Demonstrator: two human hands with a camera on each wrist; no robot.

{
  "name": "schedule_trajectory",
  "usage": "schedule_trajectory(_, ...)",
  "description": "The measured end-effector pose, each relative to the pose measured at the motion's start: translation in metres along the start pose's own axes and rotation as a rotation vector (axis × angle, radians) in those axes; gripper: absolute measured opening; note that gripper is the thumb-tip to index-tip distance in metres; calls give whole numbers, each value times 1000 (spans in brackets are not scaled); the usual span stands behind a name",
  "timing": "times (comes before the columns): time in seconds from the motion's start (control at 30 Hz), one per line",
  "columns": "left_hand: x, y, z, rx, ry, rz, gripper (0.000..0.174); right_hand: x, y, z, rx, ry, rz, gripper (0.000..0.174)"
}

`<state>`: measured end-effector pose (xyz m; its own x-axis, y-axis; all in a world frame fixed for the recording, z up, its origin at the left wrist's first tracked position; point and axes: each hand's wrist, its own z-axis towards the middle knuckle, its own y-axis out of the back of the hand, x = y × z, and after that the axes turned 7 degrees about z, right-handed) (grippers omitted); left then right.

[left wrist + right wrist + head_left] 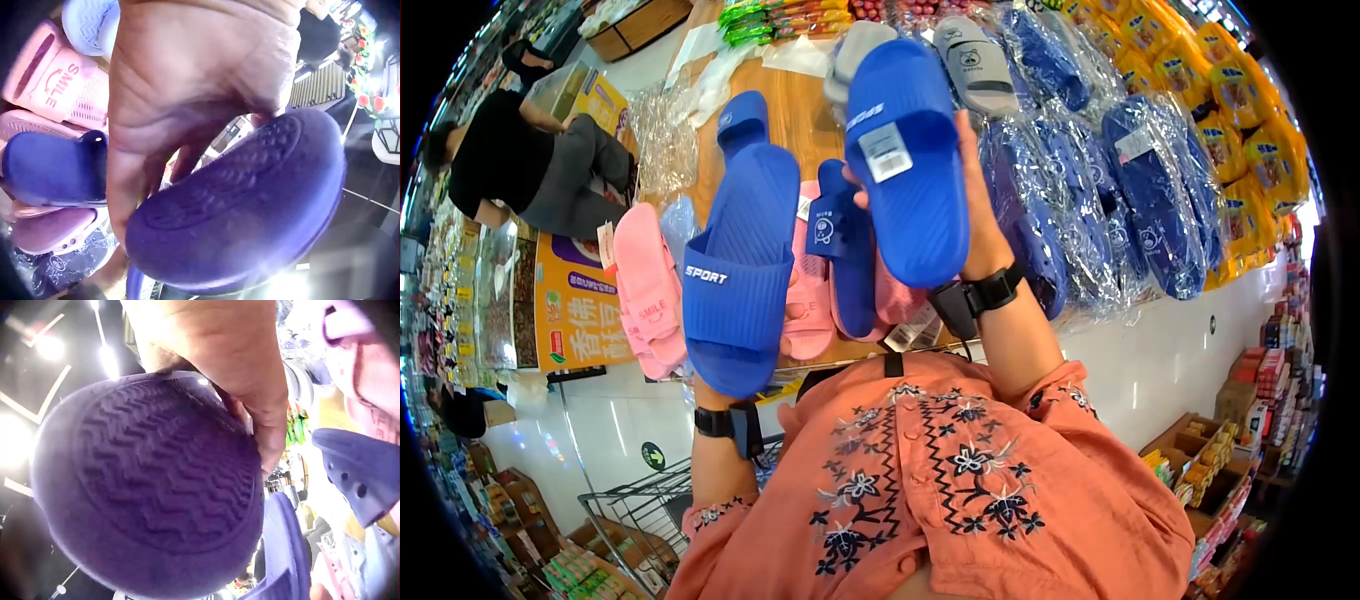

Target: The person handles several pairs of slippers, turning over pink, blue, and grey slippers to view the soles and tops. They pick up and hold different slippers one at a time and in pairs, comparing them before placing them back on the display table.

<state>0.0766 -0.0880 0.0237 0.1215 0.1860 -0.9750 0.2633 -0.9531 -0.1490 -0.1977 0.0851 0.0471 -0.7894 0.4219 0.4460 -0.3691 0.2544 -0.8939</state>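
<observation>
My left hand (pixel 200 69) grips a blue slide slipper (pixel 740 255) with "SPORT" in white on its strap; in the head view the slipper hides that hand. My right hand (pixel 982 215) holds a second blue slide slipper (pixel 915 225) from its side, thumb and fingers at the edges. A white barcode label (pixel 885 152) sticks to its insole. Both are raised over the display table, insoles facing up. In the right wrist view the zigzag-ribbed sole (pixel 162 469) of the right slipper fills the middle. A dark blue slipper (pixel 850 250) lies between the two held ones.
Pink slippers (pixel 650 300) line the near table edge (pixel 855 350). Bagged navy slippers (pixel 1165 200) and grey ones (pixel 980 65) lie to the right and back, beside yellow packs (pixel 1245 110). A wire cart (pixel 640 490) stands below left; a person (pixel 520 160) bends at the far left.
</observation>
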Motion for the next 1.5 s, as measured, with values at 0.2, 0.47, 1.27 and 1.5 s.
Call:
schedule_trajectory(0.2, 42, 59, 0, 93, 110, -314, 54, -18, 1, -1, 82, -161, 143, 94)
schedule_trajectory(0.47, 59, 87, 3, 89, 108, -484, 75, -22, 5, -3, 79, -200, 102, 95)
schedule_trajectory(1.27, 32, 80, 14, -7, -88, -475, 58, -18, 15, -13, 21, -191, 141, 87)
schedule_trajectory(1.5, 40, 74, 39, -292, 0, -911, 59, -22, 15, -16, 41, -189, 109, 93)
